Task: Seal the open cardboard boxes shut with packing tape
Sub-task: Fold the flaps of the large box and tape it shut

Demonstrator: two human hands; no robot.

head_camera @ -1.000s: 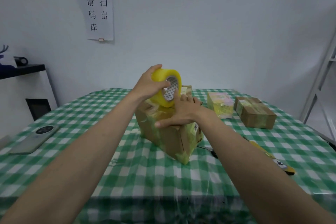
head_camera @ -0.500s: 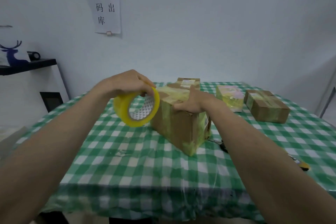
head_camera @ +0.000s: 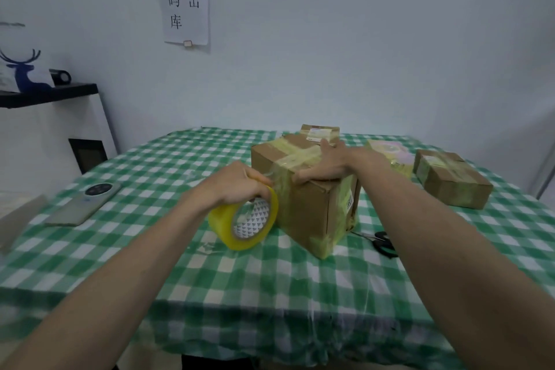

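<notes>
Near the middle of the counter (head_camera: 210,288), toward its far edge, stands the cardboard box (head_camera: 303,207) now being sealed. Its top flaps are down and yellowish packing tape already crosses the top in more than one band, with more tape wrapped over the near corner and side. The right hand (head_camera: 322,164) lies flat on the box top, fingers spread and thumb over the near top edge, pressing the box down. The left hand (head_camera: 237,185) has its grip curled round the top of the yellow tape roll (head_camera: 244,219), held just beside the box's left face, with a clear strip running from the roll up to the taped edge; the roll is thus uncut from the box.

I judge this box nearly finished: the strip has to be smoothed down the side and severed. Black-handled scissors (head_camera: 383,242) lie on the counter just right of the box. Toward the far right corner a smaller brown box (head_camera: 452,179) looks taped shut, and between the two a pale yellow parcel (head_camera: 389,150) seems wrapped as well. Another small box (head_camera: 319,132) sits behind the main one; whether it is sealed I cannot tell.
</notes>
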